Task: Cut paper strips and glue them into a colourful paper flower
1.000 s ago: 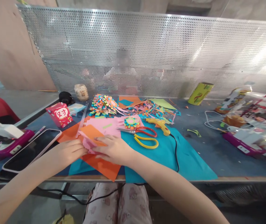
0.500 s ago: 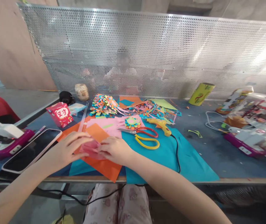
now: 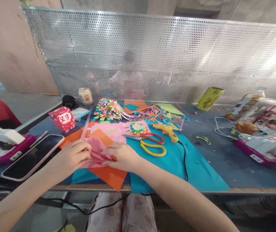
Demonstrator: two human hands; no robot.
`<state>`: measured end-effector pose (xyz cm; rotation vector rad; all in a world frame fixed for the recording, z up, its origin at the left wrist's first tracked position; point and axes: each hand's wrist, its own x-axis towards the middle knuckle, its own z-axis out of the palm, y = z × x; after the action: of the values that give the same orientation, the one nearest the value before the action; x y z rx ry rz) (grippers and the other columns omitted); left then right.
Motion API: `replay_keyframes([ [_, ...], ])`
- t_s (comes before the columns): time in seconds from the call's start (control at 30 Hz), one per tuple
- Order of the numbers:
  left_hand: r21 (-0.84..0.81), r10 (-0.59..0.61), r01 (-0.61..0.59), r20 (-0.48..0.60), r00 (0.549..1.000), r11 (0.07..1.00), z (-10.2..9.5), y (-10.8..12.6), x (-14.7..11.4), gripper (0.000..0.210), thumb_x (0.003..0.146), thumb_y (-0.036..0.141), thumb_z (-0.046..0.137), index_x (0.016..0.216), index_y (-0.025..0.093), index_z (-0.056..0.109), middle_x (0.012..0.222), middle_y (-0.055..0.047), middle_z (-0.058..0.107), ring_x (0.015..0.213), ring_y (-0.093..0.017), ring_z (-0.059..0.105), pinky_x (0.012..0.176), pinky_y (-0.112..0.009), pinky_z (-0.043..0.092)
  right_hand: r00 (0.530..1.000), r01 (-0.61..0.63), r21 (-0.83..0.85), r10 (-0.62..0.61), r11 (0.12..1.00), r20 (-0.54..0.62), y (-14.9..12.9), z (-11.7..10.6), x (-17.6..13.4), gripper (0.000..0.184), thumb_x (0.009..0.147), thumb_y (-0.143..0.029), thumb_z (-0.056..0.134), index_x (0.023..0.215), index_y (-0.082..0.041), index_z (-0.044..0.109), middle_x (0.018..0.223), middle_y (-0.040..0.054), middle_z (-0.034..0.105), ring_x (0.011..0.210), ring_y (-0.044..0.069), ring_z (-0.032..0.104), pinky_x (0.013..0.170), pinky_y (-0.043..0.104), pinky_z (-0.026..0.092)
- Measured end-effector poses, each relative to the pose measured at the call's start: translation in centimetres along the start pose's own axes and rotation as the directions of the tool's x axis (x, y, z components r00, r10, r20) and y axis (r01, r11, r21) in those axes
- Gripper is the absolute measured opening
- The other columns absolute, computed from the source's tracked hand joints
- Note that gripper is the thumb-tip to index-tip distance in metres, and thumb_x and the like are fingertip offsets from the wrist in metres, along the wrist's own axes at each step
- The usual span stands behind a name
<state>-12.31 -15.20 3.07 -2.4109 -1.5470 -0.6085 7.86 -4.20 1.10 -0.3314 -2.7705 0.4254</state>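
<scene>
Between my hands is a folded piece of pink paper, partly spread out above an orange sheet. My left hand pinches its left side, fingers bent together. My right hand grips the right side, with the fingertips partly hidden by the paper. Scissors with one red and one yellow handle lie just right of my right hand, on a large blue sheet. Behind them rests a small round fringed paper flower on pink paper. A yellow glue gun lies to its right.
A pile of fringed paper flowers and paper scraps lie at the back. On the left are a phone, a purple power strip and a red packet. A yellow-green can and bottles stand right. A perforated metal panel borders the desk.
The pink paper has opened out and shows more of its surface. My left hand has shifted slightly right and its fingers have closed in. My right hand stays near the same place.
</scene>
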Motion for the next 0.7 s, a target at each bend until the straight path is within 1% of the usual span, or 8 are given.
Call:
replay_keyframes([
  [0.1, -0.064, -0.034, 0.041, 0.112, 0.993, 0.997, -0.1, -0.1, 0.4, 0.027, 0.087, 0.03, 0.05, 0.066, 0.018, 0.062, 0.082, -0.002, 0.059, 0.078, -0.012, 0.058, 0.071, -0.021, 0.048, 1.0, 0.014, 0.005, -0.014, 1.0, 0.004, 0.1, 0.1, 0.1, 0.029, 0.084, -0.036, 0.058, 0.107, -0.02, 0.065, 0.101, 0.0051, 0.069, 0.093, 0.018, 0.061, 0.08, 0.028, 0.045],
  [0.17, -0.068, -0.071, 0.081, 0.146, 0.987, 0.994, 0.0, -0.4, 0.2, 0.022, 0.084, 0.033, 0.054, 0.072, 0.02, 0.066, 0.086, -0.002, 0.059, 0.081, -0.013, 0.059, 0.072, -0.022, 0.048, 1.0, 0.02, -0.002, -0.02, 1.0, -0.003, 0.1, 0.1, 0.1, 0.023, 0.085, -0.03, 0.057, 0.103, -0.019, 0.065, 0.098, 0.0041, 0.069, 0.091, 0.018, 0.061, 0.079, 0.027, 0.044],
  [0.2, -0.043, -0.088, 0.094, 0.12, 0.989, 0.995, 0.2, -0.4, -0.1, 0.019, 0.083, 0.036, 0.056, 0.079, 0.021, 0.067, 0.09, -0.003, 0.059, 0.085, -0.015, 0.059, 0.075, -0.024, 0.049, 1.0, 0.022, -0.009, -0.022, 1.0, -0.01, 0.1, 0.2, 0.2, 0.021, 0.085, -0.028, 0.056, 0.102, -0.019, 0.066, 0.097, 0.004, 0.07, 0.091, 0.017, 0.061, 0.079, 0.026, 0.044],
  [0.27, 0.04, -0.08, 0.08, 0.012, 0.997, 0.996, 0.5, -0.4, -0.7, 0.028, 0.079, 0.042, 0.06, 0.097, 0.022, 0.066, 0.1, -0.006, 0.059, 0.095, -0.02, 0.058, 0.084, -0.031, 0.048, 0.999, 0.023, -0.02, -0.023, 1.0, -0.025, 0.1, 0.3, 0.2, 0.02, 0.085, -0.025, 0.053, 0.1, -0.019, 0.065, 0.097, 0.0046, 0.069, 0.09, 0.017, 0.061, 0.078, 0.026, 0.044],
  [0.37, 0.174, 0.029, -0.011, -0.101, 0.994, 0.985, 1.0, -0.1, -1.4, 0.037, 0.079, 0.042, 0.061, 0.109, 0.022, 0.062, 0.106, -0.009, 0.057, 0.102, -0.024, 0.054, 0.091, -0.038, 0.044, 0.999, 0.021, -0.014, -0.022, 1.0, -0.044, 0.2, 0.5, 0.2, 0.019, 0.087, -0.024, 0.051, 0.098, -0.019, 0.065, 0.093, 0.0053, 0.069, 0.086, 0.015, 0.061, 0.074, 0.024, 0.044],
  [0.5, 0.216, 0.166, -0.156, -0.03, 0.986, 0.964, 1.6, 0.0, -1.4, 0.015, 0.084, 0.031, 0.056, 0.09, 0.024, 0.068, 0.098, -0.007, 0.06, 0.094, -0.022, 0.054, 0.083, -0.035, 0.043, 0.997, 0.031, 0.009, -0.031, 0.999, -0.068, 0.6, 0.9, 0.3, 0.016, 0.088, -0.023, 0.05, 0.094, -0.018, 0.064, 0.092, 0.0048, 0.069, 0.086, 0.014, 0.06, 0.074, 0.023, 0.043],
  [0.63, 0.27, 0.256, -0.251, 0.015, 0.966, 0.93, 2.1, -0.1, -1.0, 0.028, 0.09, 0.016, 0.042, 0.082, 0.022, 0.069, 0.089, -0.003, 0.064, 0.088, -0.017, 0.055, 0.081, -0.031, 0.041, 0.996, 0.05, 0.011, -0.049, 0.999, -0.077, 0.8, 1.0, 0.3, 0.018, 0.088, -0.022, 0.049, 0.095, -0.016, 0.064, 0.092, 0.0046, 0.069, 0.087, 0.015, 0.06, 0.075, 0.023, 0.043],
  [0.7, 0.294, 0.266, -0.259, 0.016, 0.964, 0.92, 2.1, 0.0, -0.8, 0.032, 0.09, 0.013, 0.039, 0.079, 0.021, 0.068, 0.085, -0.003, 0.065, 0.085, -0.016, 0.055, 0.078, -0.03, 0.04, 0.995, 0.063, 0.002, -0.063, 0.998, -0.076, 0.8, 1.0, 0.3, 0.018, 0.088, -0.023, 0.049, 0.097, -0.016, 0.064, 0.092, 0.0049, 0.069, 0.088, 0.015, 0.06, 0.076, 0.024, 0.043],
])
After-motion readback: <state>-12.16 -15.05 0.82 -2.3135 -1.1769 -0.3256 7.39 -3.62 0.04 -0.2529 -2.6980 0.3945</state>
